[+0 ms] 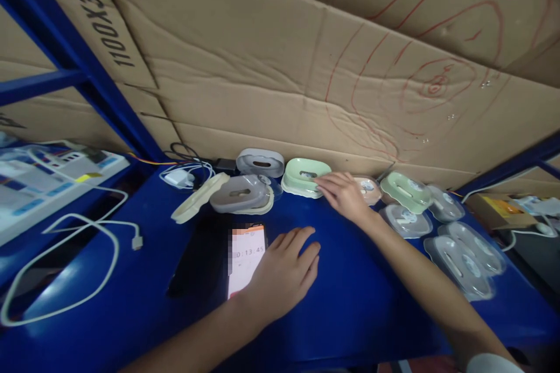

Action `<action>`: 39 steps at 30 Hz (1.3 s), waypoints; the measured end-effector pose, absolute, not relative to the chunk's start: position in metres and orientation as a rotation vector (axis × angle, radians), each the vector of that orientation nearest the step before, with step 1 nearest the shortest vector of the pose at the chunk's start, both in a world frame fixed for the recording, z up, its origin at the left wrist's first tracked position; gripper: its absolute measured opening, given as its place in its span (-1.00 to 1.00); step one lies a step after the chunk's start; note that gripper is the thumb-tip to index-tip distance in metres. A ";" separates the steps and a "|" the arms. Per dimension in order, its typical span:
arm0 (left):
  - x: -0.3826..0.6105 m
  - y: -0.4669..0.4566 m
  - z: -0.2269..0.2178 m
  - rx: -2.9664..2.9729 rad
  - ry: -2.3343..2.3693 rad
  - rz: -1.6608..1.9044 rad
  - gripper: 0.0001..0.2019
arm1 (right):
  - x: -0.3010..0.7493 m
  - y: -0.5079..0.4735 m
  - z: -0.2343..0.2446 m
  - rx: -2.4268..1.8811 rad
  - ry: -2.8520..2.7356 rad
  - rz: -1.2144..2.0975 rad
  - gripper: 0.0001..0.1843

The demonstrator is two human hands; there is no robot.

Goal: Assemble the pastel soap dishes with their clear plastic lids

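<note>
My right hand [345, 193] reaches to the back of the blue table, its fingertips drawn together at the right rim of a light green soap dish [301, 166]. The dish has a slot in its middle and sits on a pale base. My left hand [291, 265] is over the table in front, fingers loosely bent and apart, with nothing in it. Partly hidden by its wrist is a phone [248, 245] showing a timer. Left of the green dish are a grey soap dish [260, 162], a grey-brown dish [238, 193] and a leaning cream piece [199, 198].
On the right lie several soap dishes in clear wrap, among them a green one [406, 191] and a grey one [459, 265]. A dark flat object [196, 256] is beside the phone. White cables [114, 245] and a power strip [65, 180] occupy the left. Cardboard [245, 70] stands behind.
</note>
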State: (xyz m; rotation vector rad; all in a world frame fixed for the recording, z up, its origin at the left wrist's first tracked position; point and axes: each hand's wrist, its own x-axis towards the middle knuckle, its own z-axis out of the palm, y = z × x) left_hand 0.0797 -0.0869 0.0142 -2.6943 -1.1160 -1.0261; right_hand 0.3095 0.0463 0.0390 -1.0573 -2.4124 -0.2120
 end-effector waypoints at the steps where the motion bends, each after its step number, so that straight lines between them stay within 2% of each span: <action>1: 0.079 -0.088 0.016 -2.684 -1.114 -1.039 -0.80 | 0.314 0.039 0.041 -1.059 -2.370 -0.230 -0.71; 4: 0.079 -0.092 0.019 -2.629 -1.112 -1.052 -0.70 | 0.331 -0.001 0.045 -0.957 -2.318 -0.236 -0.69; 6: 0.079 -0.094 0.016 -2.600 -1.094 -0.997 -0.63 | 0.339 -0.034 0.040 -0.848 -2.375 -0.171 -0.61; 8: 0.080 -0.094 0.010 -2.595 -1.079 -0.902 -0.60 | 0.342 -0.064 0.029 -0.802 -2.443 -0.096 -0.63; 13: 0.082 -0.086 -0.007 -2.738 -1.146 -0.662 -0.74 | 0.347 -0.092 0.013 -0.884 -2.516 0.151 -0.77; 15: 0.081 -0.085 -0.010 -2.795 -1.153 -0.626 -0.79 | 0.349 -0.085 0.016 -0.906 -2.533 0.208 -0.77; 22: 0.082 -0.089 -0.005 -2.839 -1.064 -0.633 -0.81 | 0.338 -0.006 0.026 -1.129 -2.465 0.056 -0.60; 27: 0.081 -0.089 -0.004 -2.864 -1.085 -0.644 -0.82 | 0.318 0.046 0.014 -1.288 -2.434 0.007 -0.28; 29: 0.081 -0.088 -0.005 -2.868 -1.101 -0.635 -0.82 | 0.319 0.057 0.014 -1.288 -2.419 0.055 -0.32; 32: 0.081 -0.088 -0.006 -2.859 -1.095 -0.625 -0.81 | 0.329 0.064 0.020 -1.270 -2.388 0.083 -0.48; 39: 0.081 -0.088 -0.008 -2.834 -1.093 -0.656 -0.80 | 0.339 0.055 0.031 -1.314 -2.328 -0.113 -0.72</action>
